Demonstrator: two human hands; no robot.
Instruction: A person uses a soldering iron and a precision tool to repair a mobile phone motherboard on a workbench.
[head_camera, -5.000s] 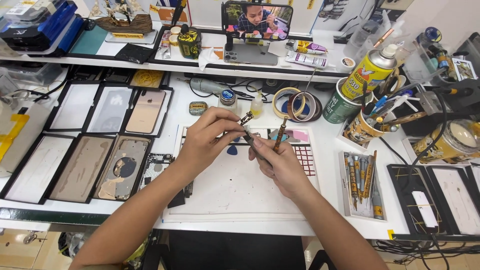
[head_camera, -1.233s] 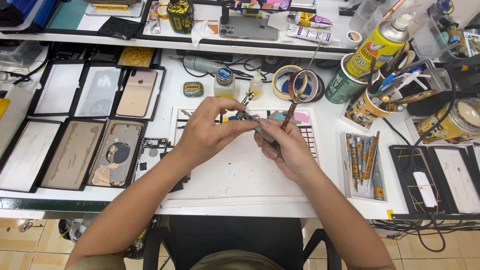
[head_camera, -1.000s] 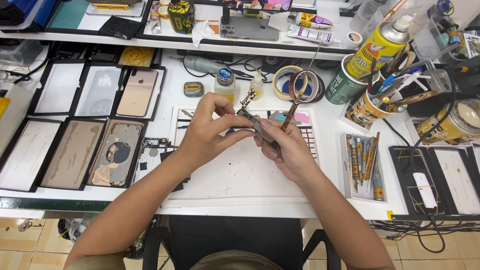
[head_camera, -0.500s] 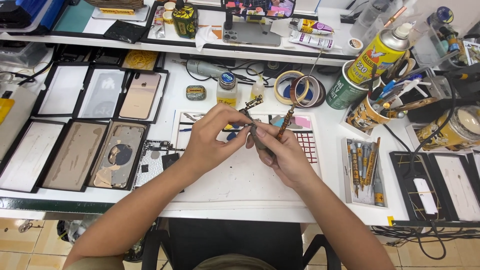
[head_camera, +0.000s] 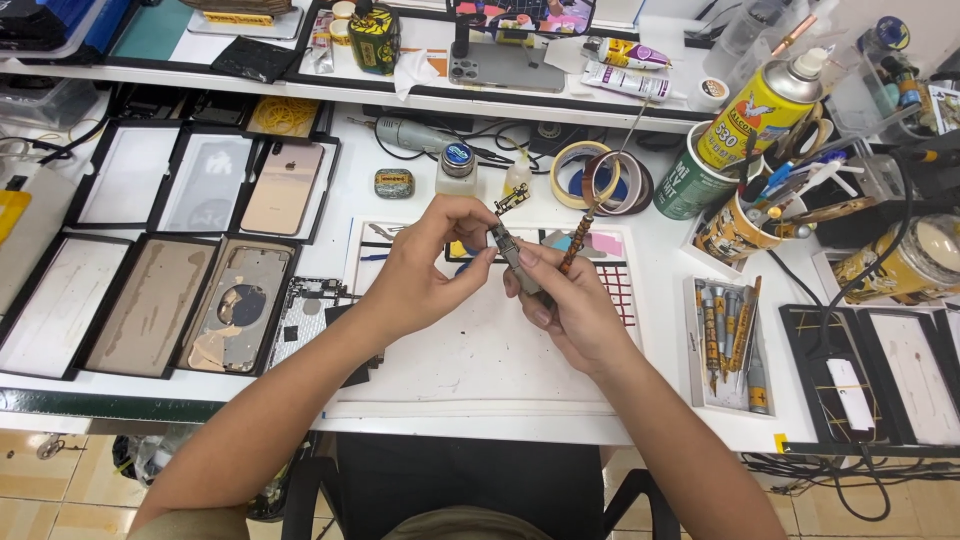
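I see my left hand (head_camera: 425, 270) and right hand (head_camera: 570, 310) both pinching a small flex part (head_camera: 512, 245); tape rolls (head_camera: 600, 180) at one o'clock

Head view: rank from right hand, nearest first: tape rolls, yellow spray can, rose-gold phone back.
1. Tape rolls, just beyond the right hand.
2. Yellow spray can, far right at the back.
3. Rose-gold phone back, far left, past the left hand.
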